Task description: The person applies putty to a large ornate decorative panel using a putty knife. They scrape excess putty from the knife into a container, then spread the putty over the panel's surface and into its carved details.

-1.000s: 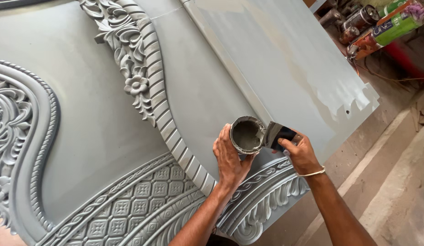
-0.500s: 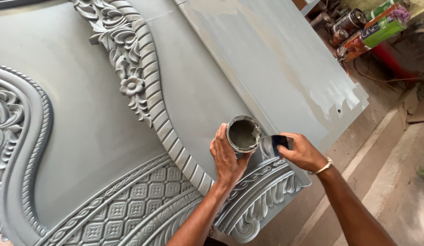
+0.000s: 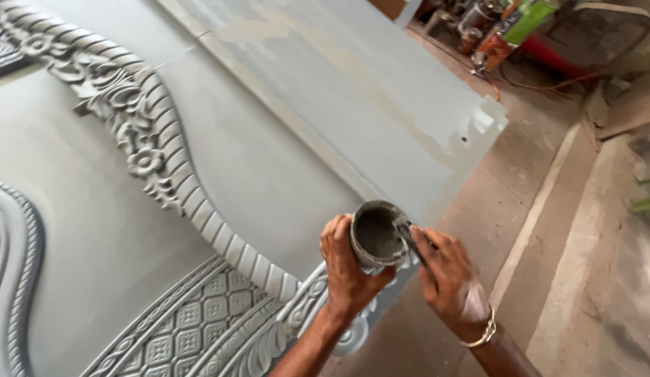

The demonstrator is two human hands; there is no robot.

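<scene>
Fingers (image 3: 337, 241) grip tin (image 3: 376, 236); grey paste inside.

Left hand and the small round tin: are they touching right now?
Touching. The head view shows the left hand wrapped around the tin, fingers against its side wall with no gap, holding it above the carved grey panel.

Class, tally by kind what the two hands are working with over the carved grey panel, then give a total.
Hands: 2, left hand and right hand
Round tins of grey paste: 1
Scrapers: 1
Carved grey panels: 1
Wrist bangles: 1
Total: 6
</scene>
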